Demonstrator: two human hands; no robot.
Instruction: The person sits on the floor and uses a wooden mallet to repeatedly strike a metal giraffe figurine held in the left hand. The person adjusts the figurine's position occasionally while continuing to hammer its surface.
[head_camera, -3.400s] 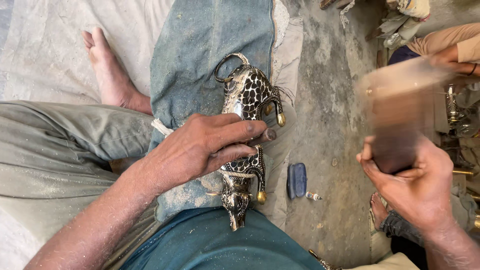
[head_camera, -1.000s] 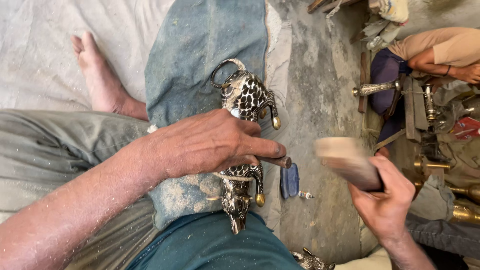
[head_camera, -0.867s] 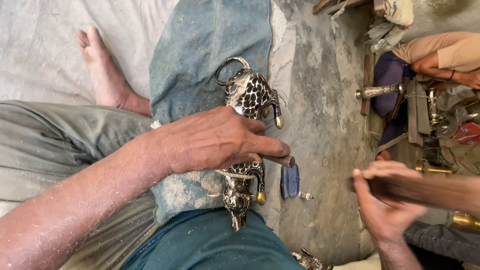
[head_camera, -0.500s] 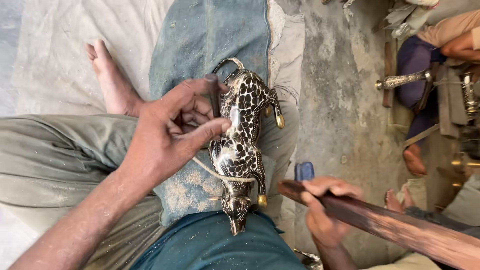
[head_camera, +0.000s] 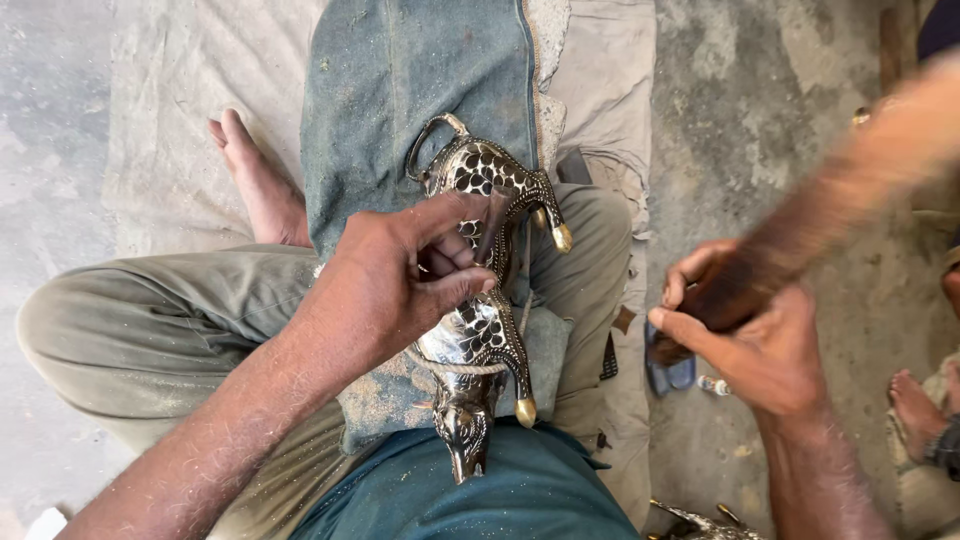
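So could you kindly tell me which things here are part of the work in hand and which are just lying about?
In use: metal animal figure, small tool in left hand, wooden stick in right hand, blue cloth.
Lying about: blue object, small bottle.

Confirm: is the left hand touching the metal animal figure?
Touching. The head view shows the left hand with fingers pressed on the metal animal figure lying across the lap.

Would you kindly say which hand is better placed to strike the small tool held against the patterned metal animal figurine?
Right, probably: the right hand grips the wooden mallet, while the left hand steadies the small tool on the figurine.
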